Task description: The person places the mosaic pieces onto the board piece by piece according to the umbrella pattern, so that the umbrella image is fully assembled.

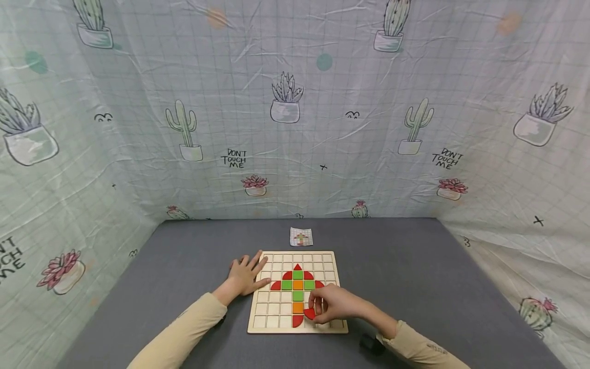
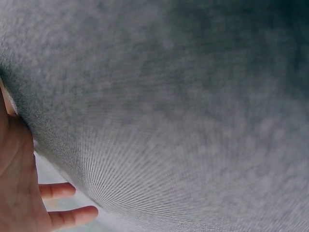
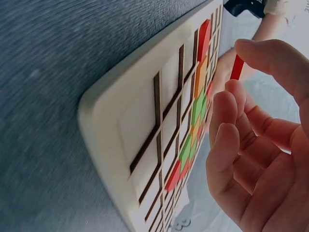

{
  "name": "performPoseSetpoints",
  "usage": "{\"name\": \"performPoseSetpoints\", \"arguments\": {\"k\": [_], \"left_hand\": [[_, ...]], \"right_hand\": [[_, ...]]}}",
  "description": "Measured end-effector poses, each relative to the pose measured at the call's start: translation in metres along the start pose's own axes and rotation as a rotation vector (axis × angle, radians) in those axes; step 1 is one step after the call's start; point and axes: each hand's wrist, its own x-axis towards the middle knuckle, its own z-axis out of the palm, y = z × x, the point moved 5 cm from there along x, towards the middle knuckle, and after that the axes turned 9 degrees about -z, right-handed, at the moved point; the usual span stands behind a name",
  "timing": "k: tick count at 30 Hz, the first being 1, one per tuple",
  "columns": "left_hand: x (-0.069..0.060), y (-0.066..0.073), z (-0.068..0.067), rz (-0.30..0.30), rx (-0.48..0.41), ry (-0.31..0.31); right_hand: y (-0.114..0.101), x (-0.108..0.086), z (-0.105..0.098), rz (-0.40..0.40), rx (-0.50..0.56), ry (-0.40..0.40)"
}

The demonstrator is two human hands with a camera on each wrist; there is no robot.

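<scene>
A pale wooden grid board lies on the table. Green squares, orange squares, red rounded pieces and a red triangle sit in its cells, forming an arrow-like figure. Between thumb and fingertips, my right hand pinches another red rounded piece over the lower part of the board. The right wrist view shows that piece edge-on, raised off the board. My left hand rests with spread fingers at the board's left edge; the left wrist view mostly catches grey cloth and part of this hand.
Behind the board lies a small card printed with a coloured figure on a grid. The grey tabletop reaches back to a patterned curtain that also hangs along both sides.
</scene>
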Motion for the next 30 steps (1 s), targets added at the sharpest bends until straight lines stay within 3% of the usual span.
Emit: {"name": "performPoseSetpoints", "arguments": {"k": [12,21,30], "left_hand": [[0.002,-0.001,0.003,-0.011,0.019,-0.010],[-0.001,0.001,0.000,-0.014,0.018,0.010],[-0.002,0.001,-0.001,-0.018,0.013,0.010]], "right_hand": [[-0.006,0.025,0.017,-0.010,-0.107,-0.005],[-0.013,0.038,0.028,0.029,-0.112,-0.036],[-0.014,0.045,0.032,0.032,-0.133,-0.014]]}}
